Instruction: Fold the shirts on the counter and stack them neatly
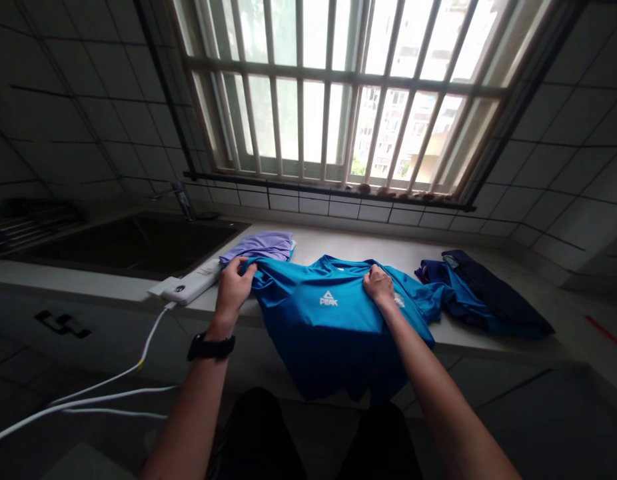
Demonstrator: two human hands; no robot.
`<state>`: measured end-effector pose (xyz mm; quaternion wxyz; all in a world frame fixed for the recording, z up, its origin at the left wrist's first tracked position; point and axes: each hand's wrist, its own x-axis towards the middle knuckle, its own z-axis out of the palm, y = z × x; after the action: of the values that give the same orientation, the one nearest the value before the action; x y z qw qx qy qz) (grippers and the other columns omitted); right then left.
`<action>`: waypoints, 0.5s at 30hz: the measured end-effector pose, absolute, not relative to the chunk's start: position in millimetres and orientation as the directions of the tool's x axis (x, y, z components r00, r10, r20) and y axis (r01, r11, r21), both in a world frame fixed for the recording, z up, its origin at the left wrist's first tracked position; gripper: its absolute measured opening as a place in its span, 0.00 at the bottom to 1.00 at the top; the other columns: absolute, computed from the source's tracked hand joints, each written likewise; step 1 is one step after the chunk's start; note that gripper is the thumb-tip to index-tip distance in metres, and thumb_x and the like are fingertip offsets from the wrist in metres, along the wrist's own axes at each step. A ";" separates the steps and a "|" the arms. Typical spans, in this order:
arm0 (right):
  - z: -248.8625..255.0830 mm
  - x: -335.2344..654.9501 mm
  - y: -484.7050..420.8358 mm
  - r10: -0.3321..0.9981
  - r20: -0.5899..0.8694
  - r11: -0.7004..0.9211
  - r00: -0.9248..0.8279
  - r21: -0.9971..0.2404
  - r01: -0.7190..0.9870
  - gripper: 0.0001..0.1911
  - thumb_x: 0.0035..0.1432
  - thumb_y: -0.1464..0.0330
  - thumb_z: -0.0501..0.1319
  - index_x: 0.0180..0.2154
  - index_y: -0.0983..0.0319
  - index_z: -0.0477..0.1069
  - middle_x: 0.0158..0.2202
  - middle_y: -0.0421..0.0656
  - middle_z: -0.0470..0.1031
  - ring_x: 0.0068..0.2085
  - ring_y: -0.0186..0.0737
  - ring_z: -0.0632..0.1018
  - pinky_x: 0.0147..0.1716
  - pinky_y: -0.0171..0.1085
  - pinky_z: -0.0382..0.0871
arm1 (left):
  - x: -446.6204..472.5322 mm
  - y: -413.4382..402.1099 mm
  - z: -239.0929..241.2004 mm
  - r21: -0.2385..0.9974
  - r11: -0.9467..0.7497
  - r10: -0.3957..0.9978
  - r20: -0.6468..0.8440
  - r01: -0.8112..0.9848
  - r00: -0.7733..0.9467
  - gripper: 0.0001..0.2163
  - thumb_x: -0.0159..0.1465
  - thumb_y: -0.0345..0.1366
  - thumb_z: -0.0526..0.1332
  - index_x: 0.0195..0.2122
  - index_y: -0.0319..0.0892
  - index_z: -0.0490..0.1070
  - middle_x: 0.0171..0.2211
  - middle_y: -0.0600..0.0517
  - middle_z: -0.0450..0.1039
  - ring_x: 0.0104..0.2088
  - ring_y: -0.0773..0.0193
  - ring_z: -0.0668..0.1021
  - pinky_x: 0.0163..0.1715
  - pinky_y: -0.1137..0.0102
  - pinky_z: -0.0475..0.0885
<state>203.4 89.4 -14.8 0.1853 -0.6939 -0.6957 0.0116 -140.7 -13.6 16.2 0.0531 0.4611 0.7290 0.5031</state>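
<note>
There are 1 blue shirt (333, 317), 2 garment piles (262, 245) (503, 299), 1 watch (211, 347), 1 sink (133, 247).

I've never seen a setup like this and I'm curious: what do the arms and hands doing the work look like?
They're a person's. The left hand and right hand wear no gloves, and no sleeves show on the arms. A black band, probably a watch, circles the left wrist; the right wrist has nothing on it.
</note>
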 end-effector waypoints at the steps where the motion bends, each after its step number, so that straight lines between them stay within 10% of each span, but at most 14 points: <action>1: -15.4 203.6 90.1 0.970 0.243 0.037 0.031 -0.271 0.962 0.15 0.70 0.69 0.51 0.49 0.67 0.73 0.50 0.56 0.80 0.50 0.49 0.81 0.47 0.39 0.68 | -141.7 -12.7 22.2 0.794 0.065 0.694 0.400 0.605 -0.599 0.14 0.63 0.42 0.59 0.46 0.41 0.73 0.38 0.47 0.80 0.38 0.56 0.82 0.40 0.66 0.77; 9: -15.6 204.1 91.2 0.970 0.241 0.033 0.030 -0.254 0.967 0.15 0.71 0.69 0.51 0.50 0.66 0.72 0.51 0.55 0.80 0.51 0.48 0.80 0.48 0.38 0.68 | -141.5 -20.8 44.3 0.460 0.274 0.660 0.549 0.845 -0.513 0.15 0.63 0.34 0.58 0.50 0.38 0.72 0.48 0.37 0.78 0.49 0.45 0.81 0.48 0.59 0.76; 15: -17.5 204.6 92.7 0.969 0.245 0.039 0.024 -0.250 0.967 0.16 0.70 0.70 0.50 0.50 0.66 0.72 0.51 0.55 0.79 0.52 0.49 0.80 0.49 0.38 0.68 | -139.8 -36.7 29.6 0.365 0.320 0.895 0.185 0.874 -0.405 0.16 0.58 0.50 0.67 0.37 0.43 0.78 0.39 0.43 0.83 0.43 0.48 0.83 0.42 0.64 0.76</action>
<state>204.6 92.7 -17.5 0.1781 -0.6932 -0.6984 0.0025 -139.8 -36.7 29.6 0.0254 0.5449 0.8120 0.2078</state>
